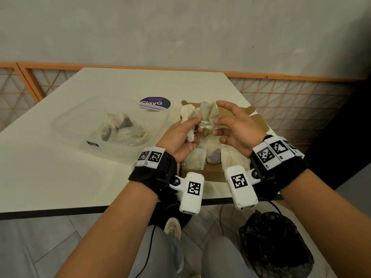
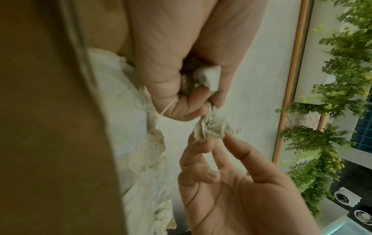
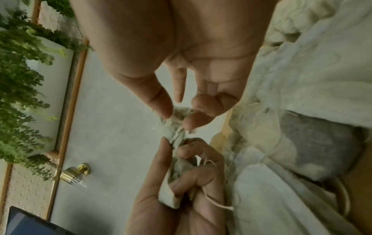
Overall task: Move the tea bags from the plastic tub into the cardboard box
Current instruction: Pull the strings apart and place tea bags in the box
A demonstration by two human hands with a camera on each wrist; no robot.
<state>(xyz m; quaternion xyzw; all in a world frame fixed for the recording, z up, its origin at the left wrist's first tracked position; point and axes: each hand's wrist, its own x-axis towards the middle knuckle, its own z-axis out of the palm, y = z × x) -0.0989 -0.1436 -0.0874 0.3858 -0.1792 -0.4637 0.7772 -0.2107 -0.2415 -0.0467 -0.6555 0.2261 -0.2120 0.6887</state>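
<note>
Both hands are raised over the open cardboard box [image 1: 213,173], which has several tea bags [image 1: 212,154] lying in it. My left hand [image 1: 192,125] grips a bunch of pale tea bags [image 1: 202,112] in its curled fingers, with strings trailing over them [image 3: 211,202]. My right hand [image 1: 217,117] pinches the crumpled end of one bag [image 2: 211,128] between thumb and fingertips [image 3: 167,111]. The clear plastic tub [image 1: 66,125] stands to the left on the table, with several tea bags [image 1: 122,127] inside, some dark.
A purple round sticker [image 1: 155,102] lies on the white table behind the tub. The table's dark front edge [image 1: 80,210] runs below my wrists. A black bag [image 1: 275,245] sits on the floor at the right. An orange lattice railing [image 1: 291,97] lines the wall.
</note>
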